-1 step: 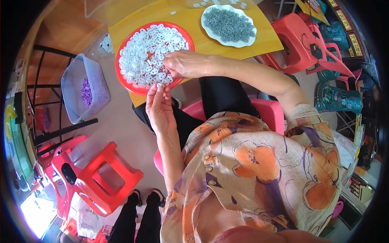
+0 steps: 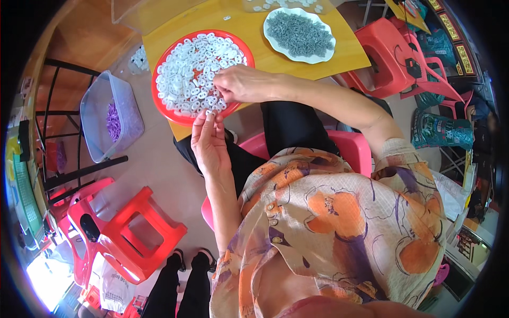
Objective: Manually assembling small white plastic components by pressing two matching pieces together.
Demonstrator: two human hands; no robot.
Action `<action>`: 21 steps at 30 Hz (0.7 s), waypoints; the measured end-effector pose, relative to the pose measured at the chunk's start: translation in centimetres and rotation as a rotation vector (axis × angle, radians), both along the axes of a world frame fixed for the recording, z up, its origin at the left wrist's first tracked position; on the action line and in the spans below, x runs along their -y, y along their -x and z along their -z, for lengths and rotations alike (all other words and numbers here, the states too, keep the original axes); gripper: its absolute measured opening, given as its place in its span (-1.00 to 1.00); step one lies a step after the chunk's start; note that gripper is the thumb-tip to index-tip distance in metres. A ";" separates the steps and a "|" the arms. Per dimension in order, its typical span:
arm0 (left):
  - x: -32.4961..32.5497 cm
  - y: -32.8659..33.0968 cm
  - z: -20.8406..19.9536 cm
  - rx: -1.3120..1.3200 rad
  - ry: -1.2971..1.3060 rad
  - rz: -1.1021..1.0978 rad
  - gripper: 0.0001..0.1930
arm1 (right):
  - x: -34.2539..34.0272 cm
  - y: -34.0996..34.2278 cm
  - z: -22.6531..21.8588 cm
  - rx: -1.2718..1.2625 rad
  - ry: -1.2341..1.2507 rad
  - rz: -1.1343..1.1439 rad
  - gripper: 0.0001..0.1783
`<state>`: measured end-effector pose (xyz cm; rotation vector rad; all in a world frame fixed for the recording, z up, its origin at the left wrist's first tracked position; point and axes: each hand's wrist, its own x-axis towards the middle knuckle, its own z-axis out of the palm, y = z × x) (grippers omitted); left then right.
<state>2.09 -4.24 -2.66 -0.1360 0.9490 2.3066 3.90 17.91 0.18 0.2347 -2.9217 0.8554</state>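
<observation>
A round red tray (image 2: 157,98) on the yellow table holds many small white oval plastic pieces (image 2: 185,74) with holes in them. At its near rim, my left hand (image 2: 211,143) pinches one white piece (image 2: 210,112) between thumb and fingertips, palm turned up. My right hand (image 2: 238,84) reaches in from the right over the tray, its fingers curled closed and down among the pieces. Whatever its fingertips hold, if anything, is hidden. To the right lies a scalloped white plate (image 2: 269,38) heaped with small grey pieces (image 2: 300,33).
The yellow table (image 2: 244,24) carries a clear container (image 2: 286,5) at the far edge. On the left stands a translucent bin (image 2: 95,119) with purple pieces. Red stools (image 2: 140,233) and chairs (image 2: 387,58) are on both sides. A person's dark-trousered legs (image 2: 167,286) show at lower left.
</observation>
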 end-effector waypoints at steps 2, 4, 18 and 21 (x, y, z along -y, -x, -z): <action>-0.2 -0.1 -0.1 -0.004 0.025 -0.020 -0.80 | 0.4 -1.1 -1.4 0.039 0.333 0.061 -0.88; -0.3 -0.1 0.0 -0.008 0.049 -0.009 -0.80 | 0.7 -2.4 -2.9 0.052 0.406 0.093 -0.89; -1.0 -0.1 -1.0 -0.050 0.116 -0.032 -0.81 | 3.3 -3.6 -3.5 -0.153 0.470 0.109 -0.70; -0.9 -0.3 -1.1 -0.056 0.117 -0.037 -0.81 | 3.7 -3.6 -3.6 -0.157 0.389 0.097 -0.66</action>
